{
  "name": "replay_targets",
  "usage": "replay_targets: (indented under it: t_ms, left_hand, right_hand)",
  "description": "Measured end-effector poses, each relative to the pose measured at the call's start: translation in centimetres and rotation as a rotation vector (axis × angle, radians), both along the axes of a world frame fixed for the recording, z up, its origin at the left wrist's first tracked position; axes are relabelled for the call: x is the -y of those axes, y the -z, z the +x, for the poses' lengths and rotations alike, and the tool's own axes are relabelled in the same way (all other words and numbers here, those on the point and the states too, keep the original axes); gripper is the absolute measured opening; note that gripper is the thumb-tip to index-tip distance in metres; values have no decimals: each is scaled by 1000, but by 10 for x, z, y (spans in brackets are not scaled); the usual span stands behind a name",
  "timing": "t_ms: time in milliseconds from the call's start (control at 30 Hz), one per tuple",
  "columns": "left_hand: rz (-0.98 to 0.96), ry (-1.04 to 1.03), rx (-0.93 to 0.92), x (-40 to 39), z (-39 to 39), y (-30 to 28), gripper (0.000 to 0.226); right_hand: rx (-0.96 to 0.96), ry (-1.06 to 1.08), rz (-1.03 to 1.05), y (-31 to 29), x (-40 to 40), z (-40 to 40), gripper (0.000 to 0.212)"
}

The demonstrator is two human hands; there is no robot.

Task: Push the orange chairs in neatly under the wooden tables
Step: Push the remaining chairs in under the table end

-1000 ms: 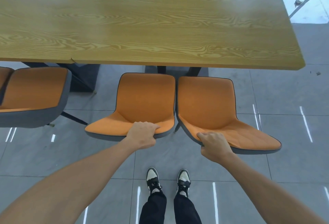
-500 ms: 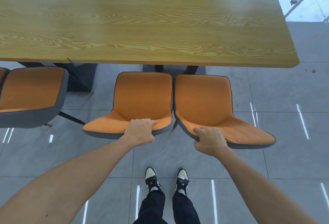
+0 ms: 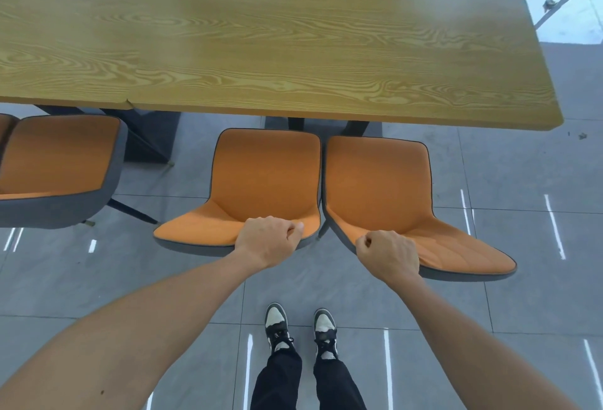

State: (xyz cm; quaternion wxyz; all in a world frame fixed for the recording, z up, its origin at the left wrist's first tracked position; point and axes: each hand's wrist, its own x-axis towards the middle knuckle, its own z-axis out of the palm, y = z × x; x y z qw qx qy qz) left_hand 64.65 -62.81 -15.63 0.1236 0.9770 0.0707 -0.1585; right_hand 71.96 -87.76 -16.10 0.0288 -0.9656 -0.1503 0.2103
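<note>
A view from a head-worn camera looks down at a person's 2 bare arms reaching forward over a grey tiled floor [image 3: 522, 181]. A long wooden worktop [image 3: 261, 34] with strong grain fills the upper part of the view, its near edge running across just above the chairs.

2 orange chairs with grey shells stand side by side, touching or nearly touching, just in front of that edge. What looks like the seat of each points toward the worktop and stops short of its edge; the padded part nearest the person appears to be the back. The left hand [image 3: 269, 240] is clenched over the top rim of the left orange chair [image 3: 267, 174], fingers curled over the padding. The right hand [image 3: 388, 254] is clenched over the rim of the right orange chair [image 3: 378, 181], near its inner corner. The right chair is turned slightly outward.

A third orange chair [image 3: 58, 161] stands further left, well apart from the pair, close to the worktop edge beside a dark table leg [image 3: 146, 139]. Below the arms are the person's black trousers and 2 black-and-white shoes [image 3: 300, 328] on the tiles. Thin white light streaks reflect off the floor.
</note>
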Motion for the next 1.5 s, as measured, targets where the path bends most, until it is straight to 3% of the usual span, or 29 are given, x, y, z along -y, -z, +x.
replay_targets:
  t_ms: [167, 367, 533, 767, 967, 1100, 1300, 1500]
  left_hand:
    - [-11, -8, -22, 1, -1, -2, 55]
    - [-180, -50, -325, -4, -2, -28, 48]
    - [-103, -55, -363, -54, -20, -66, 50]
    - [-67, -270, -257, -165, -103, -105, 52]
    - [-17, -379, -13, -313, -176, -132, 55]
    - [-1, -419, 131, -423, -237, -150, 43]
    - [42, -457, 175, -568, -323, -166, 51]
    - [54, -542, 154, -690, -359, -163, 61]
  right_hand:
    - [-17, -10, 5, 0, 2, 0, 38]
    - [-271, -35, 10, -13, -13, 9, 26]
    - [-342, -210, 33, -53, -78, 21, 22]
    - [-293, -493, 16, -106, -229, -14, 49]
    - [-217, -682, -53, -133, -390, -68, 41]
    - [-182, -676, -55, -145, -505, -111, 44]
    - [-67, -688, 102, -166, -658, -197, 47]
    - [-12, -711, 222, -166, -786, -251, 48]
